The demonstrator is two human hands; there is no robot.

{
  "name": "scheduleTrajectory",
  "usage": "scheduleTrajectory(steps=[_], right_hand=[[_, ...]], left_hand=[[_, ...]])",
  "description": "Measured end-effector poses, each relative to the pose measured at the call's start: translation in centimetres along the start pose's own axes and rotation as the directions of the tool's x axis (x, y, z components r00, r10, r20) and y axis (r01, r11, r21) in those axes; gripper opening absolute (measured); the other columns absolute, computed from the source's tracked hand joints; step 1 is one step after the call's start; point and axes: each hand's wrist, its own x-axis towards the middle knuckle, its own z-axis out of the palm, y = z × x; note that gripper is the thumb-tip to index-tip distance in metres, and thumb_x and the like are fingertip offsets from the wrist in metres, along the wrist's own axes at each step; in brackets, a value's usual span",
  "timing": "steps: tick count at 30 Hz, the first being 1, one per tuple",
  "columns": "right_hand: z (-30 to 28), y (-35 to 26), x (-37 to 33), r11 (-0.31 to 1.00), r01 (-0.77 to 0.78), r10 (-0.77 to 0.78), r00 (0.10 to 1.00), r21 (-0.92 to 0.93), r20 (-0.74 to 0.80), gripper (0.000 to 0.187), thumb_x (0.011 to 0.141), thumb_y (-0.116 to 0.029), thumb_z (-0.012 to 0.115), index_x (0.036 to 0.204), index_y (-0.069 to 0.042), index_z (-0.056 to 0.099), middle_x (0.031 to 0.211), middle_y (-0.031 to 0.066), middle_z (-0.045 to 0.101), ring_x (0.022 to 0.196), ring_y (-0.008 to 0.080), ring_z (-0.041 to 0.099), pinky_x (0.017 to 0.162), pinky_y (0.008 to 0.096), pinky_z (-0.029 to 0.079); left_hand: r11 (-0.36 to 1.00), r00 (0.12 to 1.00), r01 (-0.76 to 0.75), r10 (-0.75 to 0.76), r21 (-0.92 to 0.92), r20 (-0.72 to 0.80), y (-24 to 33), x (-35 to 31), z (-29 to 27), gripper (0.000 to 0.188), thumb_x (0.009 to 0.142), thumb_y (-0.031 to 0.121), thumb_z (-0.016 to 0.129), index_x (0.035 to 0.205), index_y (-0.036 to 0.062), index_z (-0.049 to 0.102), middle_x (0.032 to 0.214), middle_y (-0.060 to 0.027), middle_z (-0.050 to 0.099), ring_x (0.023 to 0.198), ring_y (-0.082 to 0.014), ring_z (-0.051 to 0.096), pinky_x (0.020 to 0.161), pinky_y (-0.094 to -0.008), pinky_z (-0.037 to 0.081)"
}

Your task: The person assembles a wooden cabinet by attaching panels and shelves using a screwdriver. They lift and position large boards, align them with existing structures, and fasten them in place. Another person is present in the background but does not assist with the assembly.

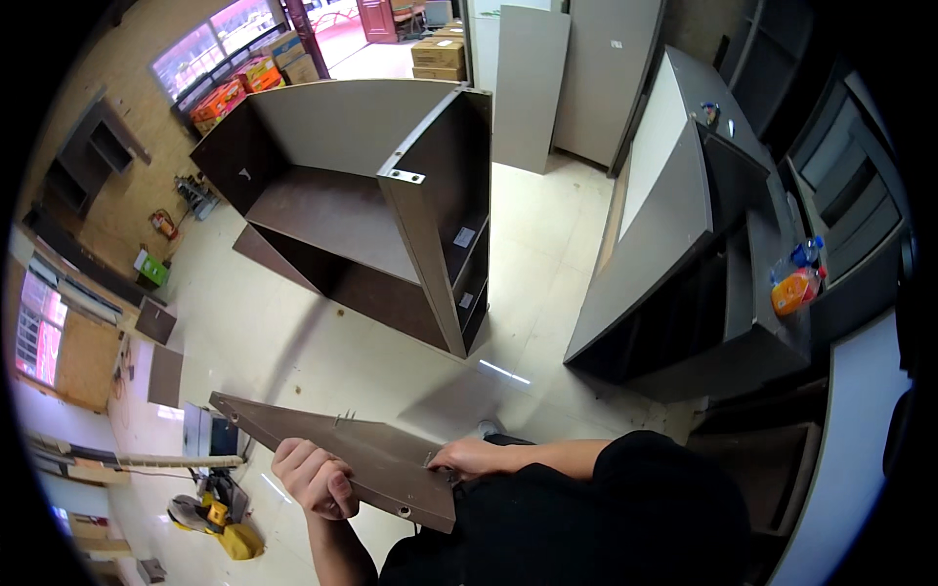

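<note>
A brown-grey board [376,451] with round holes near its front edge is tilted in front of my body. My left hand [318,479] is closed round its near edge, thumb on top. At the right end of the board, the curled fingers of my right hand [467,457] touch its surface; whatever they pinch is hidden. Short thin pins [344,419] stick up from the board's far edge, and similar small ones show beside my right fingertips.
A dark open cabinet frame [337,210] stands on the glossy tiled floor ahead. To the right is another grey cabinet [674,303] with bottles [797,283] on it. Large panels [532,93] lean at the back. A yellow-and-black tool bag [220,518] lies at left.
</note>
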Motion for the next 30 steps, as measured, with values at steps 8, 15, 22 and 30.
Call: scheduleTrajectory(steps=[8,15,22,30], right_hand=[[1.7,0.3,-1.5,0.995,-0.067,0.056,0.987,-0.069,-0.153,0.051,0.064,-0.008,0.069,0.113,-0.004,0.057,0.103,0.0110,0.062,0.097,0.0306,0.057,0.081,0.0397,0.048],[7.3,-2.9,-0.2,0.935,-0.329,0.260,0.889,-0.131,-0.378,0.048,0.064,-0.007,0.065,0.111,-0.009,0.060,0.098,0.0079,0.064,0.092,0.0269,0.059,0.074,0.0366,0.051],[14.1,-9.1,3.8,0.772,-0.632,0.387,0.545,-0.061,-0.743,0.048,0.060,-0.002,0.067,0.106,-0.016,0.066,0.087,0.0010,0.066,0.084,0.0247,0.060,0.068,0.0333,0.052],[22.0,-10.6,7.1,0.613,-0.496,0.683,-0.059,0.615,-0.728,0.027,0.076,-0.018,0.071,0.098,-0.003,0.066,0.091,0.0124,0.067,0.082,0.0224,0.065,0.076,0.0315,0.050]], left_hand=[[0.980,0.990,-0.110,0.123,-0.164,0.069,-2.4,-1.4,2.0,0.034,0.082,0.017,0.043,0.049,0.0098,0.041,0.047,-0.0033,0.046,0.042,-0.0189,0.044,0.051,-0.0312,0.033],[0.874,0.960,-0.244,0.280,-0.420,0.023,-7.4,-3.5,1.7,0.033,0.083,0.017,0.042,0.050,0.0094,0.043,0.048,-0.0038,0.045,0.042,-0.0198,0.042,0.051,-0.0316,0.033],[0.682,0.926,-0.328,0.370,-0.654,-0.079,-10.0,-4.1,1.3,0.019,0.064,0.012,0.052,0.050,0.0090,0.040,0.049,-0.0049,0.034,0.045,-0.0236,0.036,0.047,-0.0352,0.027],[0.691,0.773,-0.307,0.582,-0.654,0.253,-11.2,-0.8,1.0,0.024,0.065,0.021,0.054,0.050,0.0060,0.043,0.052,-0.0087,0.043,0.056,-0.0277,0.043,0.065,-0.0371,0.031]])
